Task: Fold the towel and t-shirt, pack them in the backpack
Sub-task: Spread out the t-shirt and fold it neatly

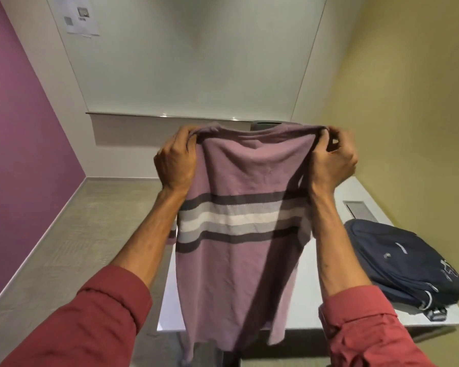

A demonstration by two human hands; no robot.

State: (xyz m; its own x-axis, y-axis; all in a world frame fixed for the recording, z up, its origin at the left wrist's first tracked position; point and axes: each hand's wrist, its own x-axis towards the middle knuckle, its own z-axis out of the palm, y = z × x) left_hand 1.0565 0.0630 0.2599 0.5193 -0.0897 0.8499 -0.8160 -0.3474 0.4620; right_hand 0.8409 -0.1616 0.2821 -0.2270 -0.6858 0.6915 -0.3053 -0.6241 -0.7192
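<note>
Head view: t-shirt (239, 165) held up in the air above the table (361, 192), in front of its near end. The garment is mauve, with dark grey, pale grey and white bands running across its width. Its long axis is vertical: the upper edge is stretched level between the two hands, and the cloth hangs straight down, its lower end dropping past the table's near edge. The left grip (176, 161) is closed around the upper left corner with the fabric bunched inside the curled fingers. The right grip (331, 160) pinches the upper right corner between thumb and fingertips. Red sleeves (90, 321) cover both forearms up to the cuffs.

Whether the gathered upper edge is the shoulder line or the hem cannot be told. A small flap of cloth shows behind the left forearm at band height, but its identity is unclear. The hanging shirt hides most of the table's left half, and the bottom of the frame cuts off the lowest part of the cloth. A grey object (265, 125) beyond the table's far end shows only its top edge.

The table is pale grey and smooth, with a rectangular metal hatch (359, 209) set into its top. A dark blue backpack (406, 263) lies flat on the table's right side. Beyond the table stands a whiteboard (191, 62) with a paper notice (80, 17) beside it. A purple wall (24, 128) lies to the table's left, a yellow wall (408, 102) to its right, and a grey floor (77, 234) below.
</note>
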